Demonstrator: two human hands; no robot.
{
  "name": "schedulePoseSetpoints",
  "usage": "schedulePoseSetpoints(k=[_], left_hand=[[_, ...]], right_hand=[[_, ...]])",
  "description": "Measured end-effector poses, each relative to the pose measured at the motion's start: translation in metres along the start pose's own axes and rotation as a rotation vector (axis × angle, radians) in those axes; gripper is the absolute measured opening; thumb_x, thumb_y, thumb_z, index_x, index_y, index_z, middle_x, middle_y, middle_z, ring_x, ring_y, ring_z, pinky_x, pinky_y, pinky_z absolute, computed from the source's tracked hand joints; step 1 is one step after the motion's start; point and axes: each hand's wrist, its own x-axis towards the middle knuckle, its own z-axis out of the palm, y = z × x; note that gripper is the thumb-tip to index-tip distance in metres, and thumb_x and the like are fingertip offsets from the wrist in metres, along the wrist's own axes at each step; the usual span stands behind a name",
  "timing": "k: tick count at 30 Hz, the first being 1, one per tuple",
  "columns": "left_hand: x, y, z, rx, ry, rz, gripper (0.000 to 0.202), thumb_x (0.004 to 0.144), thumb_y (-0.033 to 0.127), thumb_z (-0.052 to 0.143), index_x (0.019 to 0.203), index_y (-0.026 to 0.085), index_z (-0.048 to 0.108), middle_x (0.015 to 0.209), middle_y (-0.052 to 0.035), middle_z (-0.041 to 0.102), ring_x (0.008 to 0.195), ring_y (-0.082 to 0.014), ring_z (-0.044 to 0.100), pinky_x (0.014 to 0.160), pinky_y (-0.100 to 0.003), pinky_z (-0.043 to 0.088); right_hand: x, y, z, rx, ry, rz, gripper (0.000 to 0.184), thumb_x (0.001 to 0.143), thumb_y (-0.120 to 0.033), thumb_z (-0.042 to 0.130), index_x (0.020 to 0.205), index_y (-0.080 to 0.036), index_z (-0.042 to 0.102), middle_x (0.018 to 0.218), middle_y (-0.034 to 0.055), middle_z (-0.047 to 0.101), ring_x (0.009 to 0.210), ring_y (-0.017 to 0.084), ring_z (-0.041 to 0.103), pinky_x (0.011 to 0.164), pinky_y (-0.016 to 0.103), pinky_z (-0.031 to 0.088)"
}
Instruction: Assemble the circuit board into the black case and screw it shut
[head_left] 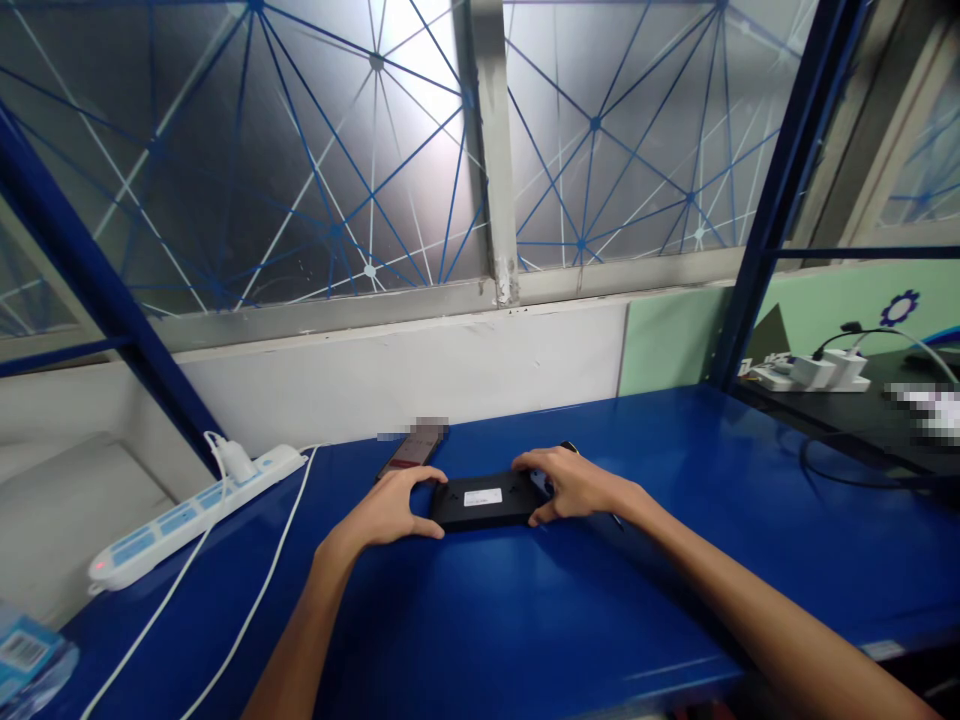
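A flat black device (486, 500) with a white label on top lies on the blue tabletop (570, 610). My left hand (394, 510) grips its left end, thumb along the near edge. My right hand (570, 485) holds its right end, fingers curled over the top. Both arms reach forward from the bottom of the view. Just behind the device lies a dark phone-like object (411, 452), partly blurred.
A white power strip (187, 515) with a plugged-in charger and white cables lies at the left. A blue packet (30, 655) sits at the bottom left corner. At the right a black surface carries white adapters (821, 372) and a black cable (847, 470). Blue posts frame the bench.
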Motion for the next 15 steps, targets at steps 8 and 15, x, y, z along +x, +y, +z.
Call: schedulePoseSetpoints(k=[8, 15], left_hand=[[-0.004, 0.004, 0.001, -0.011, -0.01, 0.055, 0.074, 0.062, 0.054, 0.078, 0.129, 0.03, 0.055, 0.131, -0.0063, 0.057, 0.12, -0.032, 0.052, 0.102, -0.043, 0.041], [0.003, 0.032, 0.027, 0.082, 0.112, 0.172, 0.074, 0.068, 0.064, 0.071, 0.131, 0.027, 0.055, 0.132, -0.0078, 0.055, 0.12, -0.0323, 0.052, 0.103, -0.044, 0.039]], right_hand=[[-0.001, -0.001, 0.002, 0.019, 0.012, -0.037, 0.07, 0.061, -0.039, 0.082, 0.124, -0.018, 0.059, 0.114, 0.011, 0.066, 0.095, 0.026, 0.062, 0.074, 0.033, 0.046], [0.001, 0.011, -0.002, 0.049, 0.15, 0.003, 0.057, 0.076, -0.055, 0.068, 0.121, -0.021, 0.061, 0.118, 0.0082, 0.066, 0.104, 0.025, 0.062, 0.083, 0.033, 0.047]])
